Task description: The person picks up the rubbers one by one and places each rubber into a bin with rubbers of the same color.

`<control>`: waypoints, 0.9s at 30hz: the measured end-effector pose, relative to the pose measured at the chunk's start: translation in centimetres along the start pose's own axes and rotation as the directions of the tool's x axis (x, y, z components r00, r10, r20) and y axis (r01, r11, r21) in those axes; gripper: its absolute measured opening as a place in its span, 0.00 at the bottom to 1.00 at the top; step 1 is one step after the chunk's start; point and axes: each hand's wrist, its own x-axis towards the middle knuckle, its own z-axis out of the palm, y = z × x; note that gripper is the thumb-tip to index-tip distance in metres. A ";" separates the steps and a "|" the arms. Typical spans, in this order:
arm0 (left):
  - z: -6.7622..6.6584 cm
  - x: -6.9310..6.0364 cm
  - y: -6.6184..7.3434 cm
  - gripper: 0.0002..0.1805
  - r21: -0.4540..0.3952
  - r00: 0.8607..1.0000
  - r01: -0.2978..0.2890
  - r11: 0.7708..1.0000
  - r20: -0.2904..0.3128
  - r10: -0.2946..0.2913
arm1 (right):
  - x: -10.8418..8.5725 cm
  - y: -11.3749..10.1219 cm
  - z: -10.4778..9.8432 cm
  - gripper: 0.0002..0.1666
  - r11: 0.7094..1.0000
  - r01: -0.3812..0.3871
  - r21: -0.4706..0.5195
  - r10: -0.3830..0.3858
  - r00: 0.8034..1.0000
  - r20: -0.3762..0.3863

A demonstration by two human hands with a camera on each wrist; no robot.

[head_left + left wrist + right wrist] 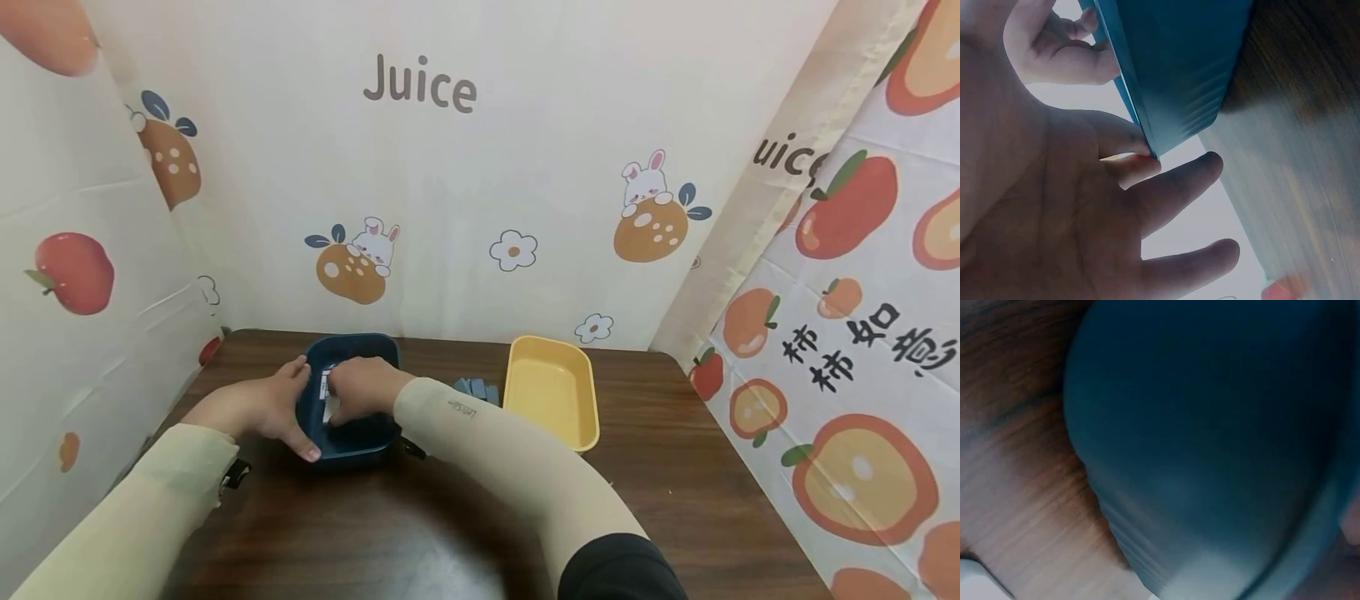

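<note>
A dark blue plastic basin (352,458) stands on the left part of the table. My left hand (277,404) touches its left rim with spread fingers, the thumb toward the near corner. From the left wrist view, the hand's straight fingers (1175,194) lie by the basin's outer wall (1172,62). My right hand (363,387) reaches down inside the basin, fingers curled. Between its thumb and fingers shows a small white item with dark print (326,396), mostly covered by the hand. In the right wrist view the basin's wall (1197,437) hides most of that hand.
A yellow plastic basin (551,392) stands to the right. Several grey-blue pieces (476,389) lie between the two basins, partly behind my right forearm. Printed cloth (480,183) hangs behind the wooden table (675,500) and along both sides.
</note>
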 end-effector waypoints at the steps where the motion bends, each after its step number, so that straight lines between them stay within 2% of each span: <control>1: 0.0 0.0 0.0 0.88 0.000 1.000 0.001 1.000 0.002 -0.001 | 0.0 -0.1 0.1 0.17 1.000 -0.006 0.007 0.006 1.000 0.011; 8: 0.2 0.4 0.3 0.86 0.001 1.000 0.003 1.000 0.017 -0.003 | 0.4 -0.3 0.5 0.14 1.000 -0.017 0.005 0.017 0.998 0.061; 15: 0.3 0.4 0.4 0.86 0.003 1.000 0.000 1.000 0.010 0.000 | 1.2 -0.6 0.9 0.19 1.000 -0.006 -0.027 0.008 0.997 0.076; 21: 0.1 0.3 0.2 0.86 -0.008 1.000 -0.011 1.000 0.020 0.011 | 1.8 -1.2 1.2 0.21 0.999 -0.024 -0.040 0.028 0.994 0.106; 27: -0.1 0.1 0.0 0.87 -0.005 1.000 -0.004 1.000 0.016 0.004 | 2.1 -1.7 0.9 0.21 0.998 -0.012 -0.064 0.019 0.994 0.105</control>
